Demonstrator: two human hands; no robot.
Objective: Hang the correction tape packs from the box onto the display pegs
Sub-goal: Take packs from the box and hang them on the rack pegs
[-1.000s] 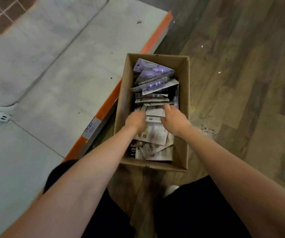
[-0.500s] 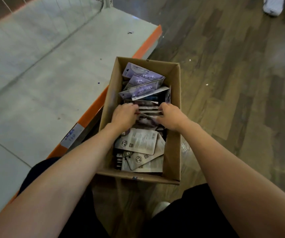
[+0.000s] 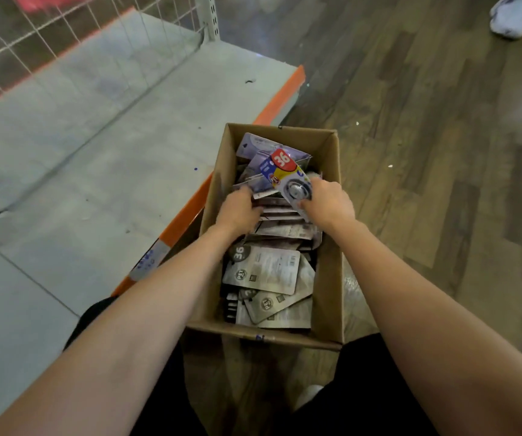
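An open cardboard box (image 3: pixel 329 272) stands on the wood floor, holding several correction tape packs (image 3: pixel 263 272), some face down and grey, some purple at the far end. My right hand (image 3: pixel 329 204) grips one pack (image 3: pixel 288 174) with a red "36" label, lifted and tilted above the pile. Inside the box, my left hand (image 3: pixel 237 212) is curled over the standing packs in the middle; whether it holds one is hidden. No display pegs show.
A low grey shelf base (image 3: pixel 96 171) with an orange front edge (image 3: pixel 190 212) lies left of the box. White wire grid panels (image 3: pixel 64 29) rise behind it. Someone's white shoe (image 3: pixel 509 15) is at the top right. Wood floor spreads to the right.
Both hands moved toward the far end of the box. My right hand has pulled one colourful pack up out of the pile. The view tilted up, showing the wire grid.
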